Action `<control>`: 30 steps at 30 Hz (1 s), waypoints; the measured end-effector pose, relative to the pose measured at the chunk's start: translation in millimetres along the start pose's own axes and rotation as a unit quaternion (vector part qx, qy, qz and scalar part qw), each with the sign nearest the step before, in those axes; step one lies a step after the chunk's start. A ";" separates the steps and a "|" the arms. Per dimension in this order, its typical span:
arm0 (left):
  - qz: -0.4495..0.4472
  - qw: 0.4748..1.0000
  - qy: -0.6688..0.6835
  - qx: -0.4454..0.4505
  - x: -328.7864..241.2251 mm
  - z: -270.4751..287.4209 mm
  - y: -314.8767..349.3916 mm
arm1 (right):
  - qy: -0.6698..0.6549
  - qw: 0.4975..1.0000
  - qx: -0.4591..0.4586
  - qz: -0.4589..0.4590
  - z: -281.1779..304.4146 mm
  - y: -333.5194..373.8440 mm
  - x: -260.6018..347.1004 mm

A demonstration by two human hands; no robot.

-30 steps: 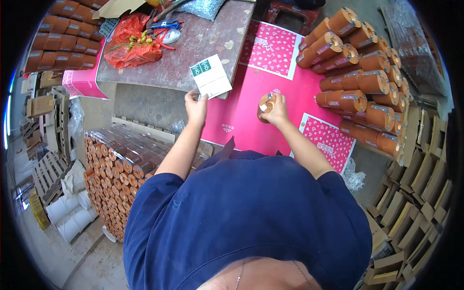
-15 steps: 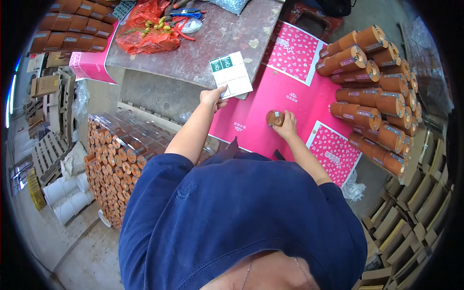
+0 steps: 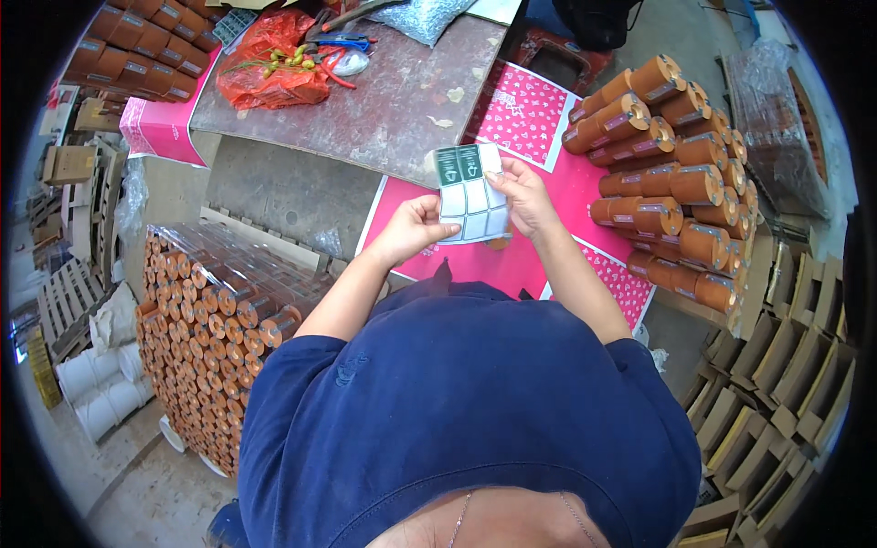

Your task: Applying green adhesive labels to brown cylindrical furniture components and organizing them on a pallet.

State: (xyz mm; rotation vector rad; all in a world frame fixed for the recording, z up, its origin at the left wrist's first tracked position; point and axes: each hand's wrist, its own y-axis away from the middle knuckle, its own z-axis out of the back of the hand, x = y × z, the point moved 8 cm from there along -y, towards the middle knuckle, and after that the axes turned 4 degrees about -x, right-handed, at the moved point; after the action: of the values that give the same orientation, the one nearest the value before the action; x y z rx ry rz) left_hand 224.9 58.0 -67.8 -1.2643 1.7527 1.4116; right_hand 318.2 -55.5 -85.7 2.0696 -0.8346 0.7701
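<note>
A white sheet of labels (image 3: pixel 474 199), with two dark green labels near its top, is held in front of me and bends slightly. My left hand (image 3: pixel 416 230) pinches its lower left corner. At the upper right edge, my right hand (image 3: pixel 527 194) is closed on the same sheet, thumb on its face. Below the sheet lies the pink printed covering (image 3: pixel 422 266) on the work table. A small part of a brown cylinder (image 3: pixel 499 243) shows past the sheet's lower edge; the sheet hides the rest of it.
Several brown cylinders (image 3: pixel 671 187) are stacked at the right of the pink covering. A worn table (image 3: pixel 384 128) carries a red plastic bag (image 3: pixel 274 73) and blue-handled tools. Film-wrapped brown rolls (image 3: pixel 206 338) stand at left; cardboard trays (image 3: pixel 758 365) lie at lower right.
My right hand has let go of the brown cylinder and taken the sheet's right edge. The sheet has come nearer to me, and my left hand has moved down with it.
</note>
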 end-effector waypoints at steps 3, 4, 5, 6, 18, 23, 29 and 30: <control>-0.047 0.998 0.028 -0.043 -24.6 -21.3 9.0 | 0.147 0.985 -0.001 0.095 -9.4 29.0 31.5; -0.069 0.995 0.035 -0.057 -30.4 -25.1 10.2 | 0.175 0.977 -0.005 0.125 -14.8 40.5 42.3; -0.079 0.994 0.053 -0.055 -35.6 -30.7 10.1 | 0.165 0.974 -0.009 0.153 -17.6 51.2 51.7; -0.089 0.992 0.071 -0.052 -40.6 -36.3 9.4 | 0.155 0.971 -0.013 0.182 -19.7 61.7 60.1; -0.179 0.984 -0.015 -0.016 -69.0 -98.7 27.2 | 0.618 0.556 -0.101 0.546 -64.9 173.6 124.4; -0.238 0.968 -0.077 0.004 -86.3 -110.2 41.1 | 0.601 0.566 -0.086 0.557 -61.0 180.7 127.7; -0.300 0.931 -0.206 -0.025 -105.3 -118.4 60.2 | 0.615 0.574 -0.049 0.538 -65.2 184.5 130.5; -0.328 0.914 -0.237 -0.022 -107.8 -119.1 61.9 | 0.616 0.574 -0.039 0.538 -66.9 185.0 131.7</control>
State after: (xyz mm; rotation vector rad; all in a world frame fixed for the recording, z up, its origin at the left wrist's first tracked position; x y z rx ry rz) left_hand 228.4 -19.5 85.8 -1.2349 0.8574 1.2112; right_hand 241.2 -132.4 124.5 0.2379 -1.0703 2.3080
